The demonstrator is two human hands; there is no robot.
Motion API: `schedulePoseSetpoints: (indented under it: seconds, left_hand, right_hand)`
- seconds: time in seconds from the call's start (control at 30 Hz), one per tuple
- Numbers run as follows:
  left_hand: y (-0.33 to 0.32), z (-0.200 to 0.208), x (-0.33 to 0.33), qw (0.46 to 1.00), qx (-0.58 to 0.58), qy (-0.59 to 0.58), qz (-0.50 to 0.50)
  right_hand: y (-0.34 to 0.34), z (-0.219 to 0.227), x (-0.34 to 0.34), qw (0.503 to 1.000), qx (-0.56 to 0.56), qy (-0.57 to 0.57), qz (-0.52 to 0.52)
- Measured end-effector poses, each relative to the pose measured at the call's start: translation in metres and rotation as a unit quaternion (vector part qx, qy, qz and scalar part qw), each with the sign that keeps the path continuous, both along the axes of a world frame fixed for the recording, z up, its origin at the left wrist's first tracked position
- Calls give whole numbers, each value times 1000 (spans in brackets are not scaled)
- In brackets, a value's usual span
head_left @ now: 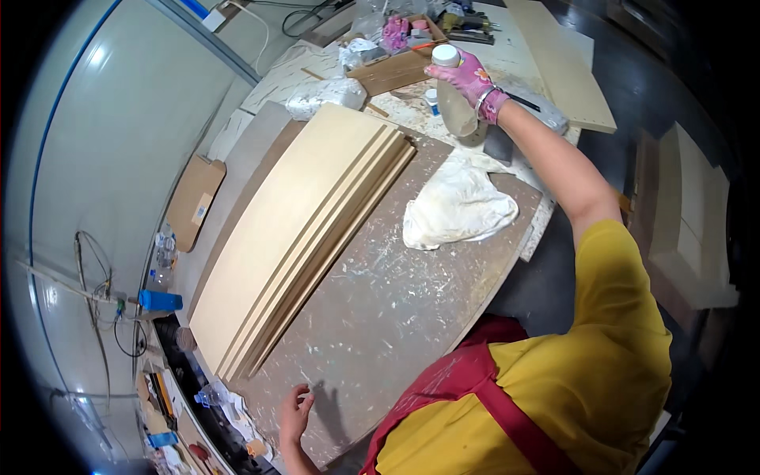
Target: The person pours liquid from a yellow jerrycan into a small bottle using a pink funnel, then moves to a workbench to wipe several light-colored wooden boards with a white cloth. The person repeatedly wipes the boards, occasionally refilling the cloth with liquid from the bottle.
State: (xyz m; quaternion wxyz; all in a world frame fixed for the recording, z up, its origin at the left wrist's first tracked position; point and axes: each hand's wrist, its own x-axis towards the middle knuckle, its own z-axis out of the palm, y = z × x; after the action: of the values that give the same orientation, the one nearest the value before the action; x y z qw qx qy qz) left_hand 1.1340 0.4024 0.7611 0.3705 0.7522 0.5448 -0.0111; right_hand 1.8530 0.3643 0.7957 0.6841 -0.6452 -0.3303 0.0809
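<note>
My right hand (469, 75), in a pink flowered glove, is wrapped round the upper part of a cloudy translucent bottle (456, 111) with a white cap, at the far side of the worktable. My left hand (296, 410) is bare and hovers over the near left part of the table, its fingers loosely bent and apart, holding nothing. Between the two lies a stack of several pale wooden boards (293, 198), set slantwise with edges slightly stepped. A crumpled white cloth (459, 202) rests right of the boards, nearer to me than the bottle.
The brown tabletop (372, 317) is flecked with white. Behind the boards are a white plastic-wrapped bundle (326, 96) and a cardboard box (400, 70) of odds and ends. A small white jar (431, 98) stands beside the bottle. Long pale panels (566, 71) lie at the far right.
</note>
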Motion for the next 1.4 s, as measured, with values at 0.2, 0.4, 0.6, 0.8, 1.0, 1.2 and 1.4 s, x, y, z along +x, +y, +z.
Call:
schedulePoseSetpoints:
  seconds: [0.2, 0.4, 0.6, 0.8, 1.0, 1.2, 1.4]
  left_hand:
    - [-18, -8, -17, 996, -31, 61, 50]
    - [-29, -15, -32, 985, -45, 66, 155]
    - [-28, -34, -42, 984, -55, 60, 158]
    - [-22, -41, -53, 984, -26, 61, 163]
    - [20, 7, -49, 958, 152, 43, 241]
    - [62, 7, -128, 887, 260, -51, 379]
    - [164, 5, -160, 819, 216, -191, 496]
  right_hand:
    - [80, -39, 37, 998, 17, -25, 48]
    - [138, -54, 58, 995, 39, 23, 88]
    - [172, -78, 80, 996, -83, -38, -11]
    - [163, -94, 89, 947, -82, -60, 305]
    - [118, -78, 97, 988, -52, -96, 113]
    - [58, -71, -11, 980, -93, -147, 102]
    - [84, -77, -34, 957, -189, -138, 171]
